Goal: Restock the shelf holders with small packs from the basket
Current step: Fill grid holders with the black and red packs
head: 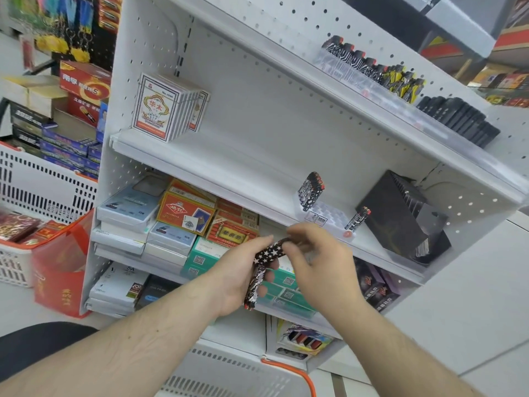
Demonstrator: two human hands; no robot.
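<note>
My left hand (240, 277) grips a bundle of small star-patterned packs (257, 277) in front of the white shelf unit. My right hand (320, 259) pinches the top pack of that bundle (272, 249) between thumb and fingers. Just above on the middle shelf stands a clear plastic holder (326, 214) with a few patterned packs at its back end (310, 190) and one at its front (357, 219). The white basket (237, 376) with an orange handle lies at the bottom edge, below my arms.
A black display box (400, 219) stands right of the holder. Playing-card boxes (166, 110) sit at the shelf's left. The upper shelf holds rows of patterned and black packs (400, 84). Boxed goods (186, 213) fill the lower shelves. Another white basket (37, 181) stands at the left.
</note>
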